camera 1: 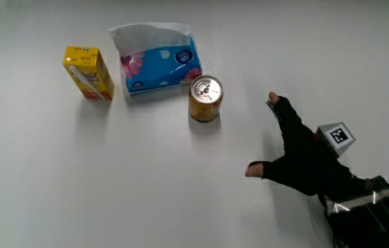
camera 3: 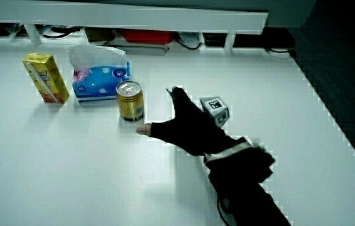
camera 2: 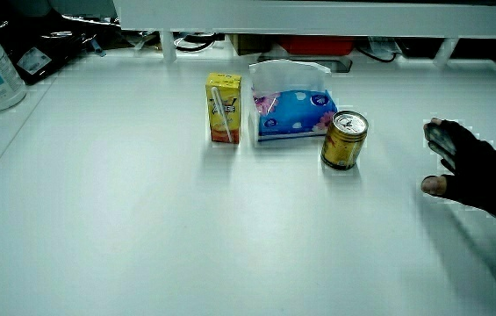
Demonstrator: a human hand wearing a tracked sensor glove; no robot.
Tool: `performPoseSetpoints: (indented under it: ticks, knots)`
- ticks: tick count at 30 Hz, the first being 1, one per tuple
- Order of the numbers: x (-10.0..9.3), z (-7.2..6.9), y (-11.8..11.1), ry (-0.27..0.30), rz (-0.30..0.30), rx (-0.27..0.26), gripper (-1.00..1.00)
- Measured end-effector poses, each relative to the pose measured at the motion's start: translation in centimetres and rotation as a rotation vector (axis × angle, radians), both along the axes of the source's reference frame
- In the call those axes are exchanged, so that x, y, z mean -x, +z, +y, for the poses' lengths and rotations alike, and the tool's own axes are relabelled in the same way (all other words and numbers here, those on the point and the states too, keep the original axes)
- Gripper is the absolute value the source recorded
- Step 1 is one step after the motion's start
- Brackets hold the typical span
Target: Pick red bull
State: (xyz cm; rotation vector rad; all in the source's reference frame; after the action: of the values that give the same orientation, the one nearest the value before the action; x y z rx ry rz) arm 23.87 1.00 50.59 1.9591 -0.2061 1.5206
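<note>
Now your hand (camera 1: 304, 162), fingers spread and empty, lies beside the upright can (camera 1: 205, 98), slightly nearer you.

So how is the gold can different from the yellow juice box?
The can is round with a shiny metal top, while the juice box is a box with flat sides and corners. The can is gold; the juice box is bright yellow with a straw stuck on one side. The can stands nearer the open hand; the juice box stands past the tissue pack. Both stand upright on the table.
</note>
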Motion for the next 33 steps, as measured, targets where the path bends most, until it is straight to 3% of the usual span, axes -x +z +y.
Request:
performPoseSetpoints:
  ticks: [8, 18, 33]
  knots:
    - [2.9, -1.8, 1.0, 0.001, -0.004, 0.074, 0.0]
    - [5.9, -3.5, 2.7, 0.003, -0.037, 0.102, 0.0]
    - [8.3, -5.2, 5.1, 0.032, -0.049, 0.114, 0.0]
